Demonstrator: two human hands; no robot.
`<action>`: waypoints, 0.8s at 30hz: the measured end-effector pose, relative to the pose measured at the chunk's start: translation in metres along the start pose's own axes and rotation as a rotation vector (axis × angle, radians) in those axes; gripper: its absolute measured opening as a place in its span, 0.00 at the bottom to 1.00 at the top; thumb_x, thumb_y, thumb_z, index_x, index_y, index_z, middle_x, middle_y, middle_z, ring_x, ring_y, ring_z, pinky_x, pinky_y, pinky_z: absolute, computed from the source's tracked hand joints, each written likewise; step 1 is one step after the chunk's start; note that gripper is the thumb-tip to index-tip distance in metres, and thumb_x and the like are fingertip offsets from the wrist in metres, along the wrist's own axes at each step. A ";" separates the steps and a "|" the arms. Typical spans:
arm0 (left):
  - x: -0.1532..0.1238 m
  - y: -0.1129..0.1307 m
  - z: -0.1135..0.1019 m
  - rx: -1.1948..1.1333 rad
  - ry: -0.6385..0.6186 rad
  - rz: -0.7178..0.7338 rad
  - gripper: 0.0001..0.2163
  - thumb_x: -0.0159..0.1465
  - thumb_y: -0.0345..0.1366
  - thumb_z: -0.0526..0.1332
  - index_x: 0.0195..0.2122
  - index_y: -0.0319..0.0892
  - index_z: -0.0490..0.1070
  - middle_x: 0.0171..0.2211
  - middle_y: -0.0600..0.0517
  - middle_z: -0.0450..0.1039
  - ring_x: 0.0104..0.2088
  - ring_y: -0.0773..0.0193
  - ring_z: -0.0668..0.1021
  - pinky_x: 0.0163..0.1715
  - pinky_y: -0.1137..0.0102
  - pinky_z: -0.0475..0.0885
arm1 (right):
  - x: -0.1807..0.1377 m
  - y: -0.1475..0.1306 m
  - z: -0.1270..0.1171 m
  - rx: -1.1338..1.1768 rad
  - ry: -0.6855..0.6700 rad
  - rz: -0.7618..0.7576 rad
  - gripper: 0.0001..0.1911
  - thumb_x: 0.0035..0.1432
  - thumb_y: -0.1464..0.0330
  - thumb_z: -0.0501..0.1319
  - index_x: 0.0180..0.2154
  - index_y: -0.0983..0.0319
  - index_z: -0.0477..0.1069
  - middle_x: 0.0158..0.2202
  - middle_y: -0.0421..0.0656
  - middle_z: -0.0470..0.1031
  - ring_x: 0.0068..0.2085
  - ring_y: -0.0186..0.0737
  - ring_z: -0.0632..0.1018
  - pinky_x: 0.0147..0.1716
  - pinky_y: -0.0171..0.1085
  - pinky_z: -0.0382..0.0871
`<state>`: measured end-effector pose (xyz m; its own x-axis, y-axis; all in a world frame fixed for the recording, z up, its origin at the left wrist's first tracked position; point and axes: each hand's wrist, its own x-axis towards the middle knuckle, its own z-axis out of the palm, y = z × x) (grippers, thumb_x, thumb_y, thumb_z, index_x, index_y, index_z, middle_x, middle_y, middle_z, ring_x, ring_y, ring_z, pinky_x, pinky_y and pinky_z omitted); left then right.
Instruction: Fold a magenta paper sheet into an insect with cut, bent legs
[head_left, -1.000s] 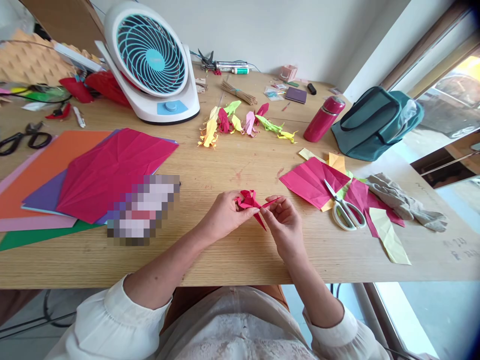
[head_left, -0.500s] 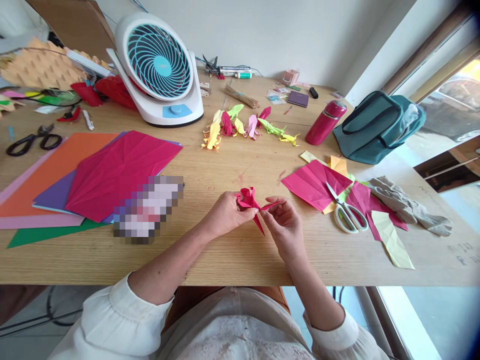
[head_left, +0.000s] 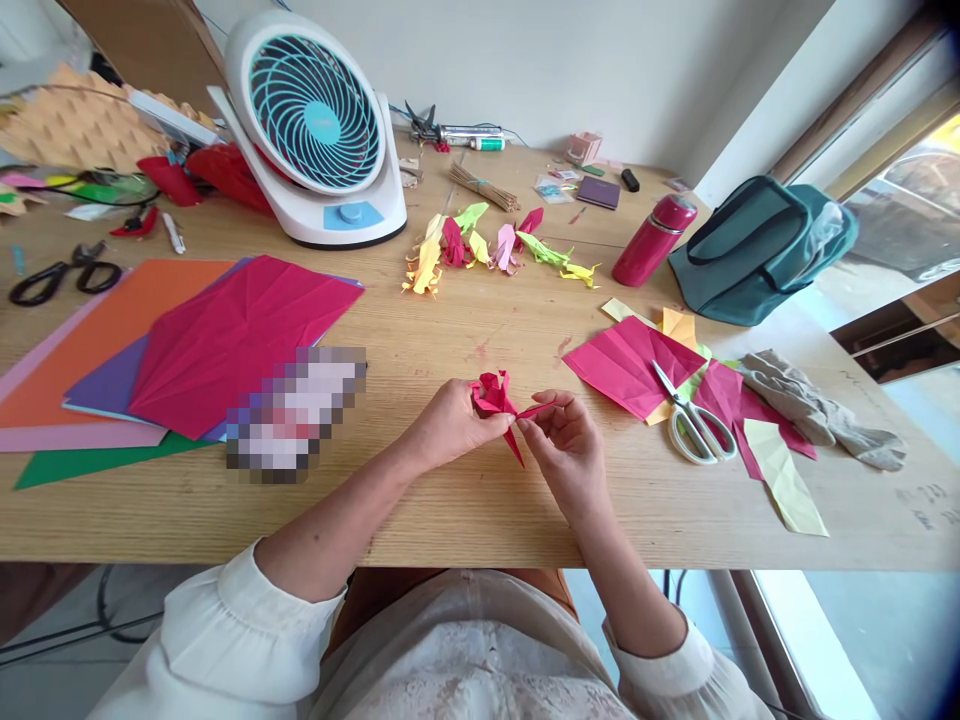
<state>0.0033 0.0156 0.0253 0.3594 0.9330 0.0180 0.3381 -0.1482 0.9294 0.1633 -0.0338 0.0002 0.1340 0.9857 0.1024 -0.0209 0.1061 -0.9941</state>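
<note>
A red folded-paper figure (head_left: pixel 493 393) is held between my two hands above the front middle of the table. My left hand (head_left: pixel 452 425) is closed on the body of the figure, its thumb pressed along the near side. With fingertips pinched, my right hand (head_left: pixel 568 440) grips a thin strip of the same paper that points right. One narrow point of the figure hangs down between the hands. Several finished paper figures (head_left: pixel 500 248) in yellow, red, green and pink stand farther back on the table (head_left: pixel 465 510).
To the left lie coloured paper sheets (head_left: pixel 247 330), a blurred-out flat object (head_left: pixel 292 420) and black-handled scissors (head_left: pixel 66 276). A white fan (head_left: pixel 315 130) stands behind. On the right are white-handled scissors (head_left: pixel 694 425), paper scraps (head_left: pixel 634 370), gloves (head_left: pixel 825 410), a red flask (head_left: pixel 654 240) and a teal bag (head_left: pixel 757 250).
The view has shifted slightly. Both hands keep their hold on the red paper figure, and its hanging point has swung a little to the left.
</note>
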 end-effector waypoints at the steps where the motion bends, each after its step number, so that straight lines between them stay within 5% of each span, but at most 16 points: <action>1: 0.000 0.000 -0.001 -0.006 -0.012 0.002 0.12 0.55 0.35 0.61 0.21 0.42 0.56 0.19 0.60 0.56 0.22 0.72 0.60 0.23 0.74 0.54 | 0.000 0.000 0.000 0.006 -0.005 0.004 0.17 0.56 0.61 0.69 0.44 0.57 0.68 0.29 0.36 0.70 0.31 0.35 0.70 0.33 0.37 0.65; 7: 0.001 -0.003 -0.001 -0.058 -0.057 0.007 0.10 0.57 0.38 0.63 0.24 0.41 0.64 0.22 0.58 0.65 0.24 0.70 0.65 0.25 0.75 0.59 | -0.002 -0.002 0.003 -0.002 -0.021 0.033 0.16 0.59 0.59 0.67 0.44 0.57 0.67 0.30 0.37 0.69 0.28 0.34 0.69 0.28 0.35 0.62; 17: 0.001 -0.004 -0.006 -0.025 -0.150 0.026 0.12 0.57 0.34 0.60 0.21 0.42 0.58 0.19 0.60 0.57 0.22 0.72 0.61 0.24 0.74 0.55 | -0.002 0.000 0.000 0.007 -0.084 0.005 0.16 0.59 0.60 0.68 0.46 0.56 0.67 0.32 0.38 0.72 0.31 0.35 0.71 0.31 0.36 0.64; 24: 0.001 -0.003 -0.005 -0.420 -0.227 -0.159 0.14 0.56 0.44 0.70 0.33 0.38 0.73 0.32 0.51 0.75 0.33 0.64 0.77 0.29 0.72 0.73 | -0.001 -0.002 0.002 0.070 -0.007 0.043 0.19 0.56 0.58 0.69 0.45 0.55 0.65 0.28 0.35 0.70 0.27 0.34 0.70 0.25 0.34 0.63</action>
<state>-0.0017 0.0188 0.0246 0.5279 0.8316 -0.1727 0.0412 0.1780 0.9832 0.1617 -0.0344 0.0021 0.1250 0.9903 0.0602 -0.0960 0.0724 -0.9927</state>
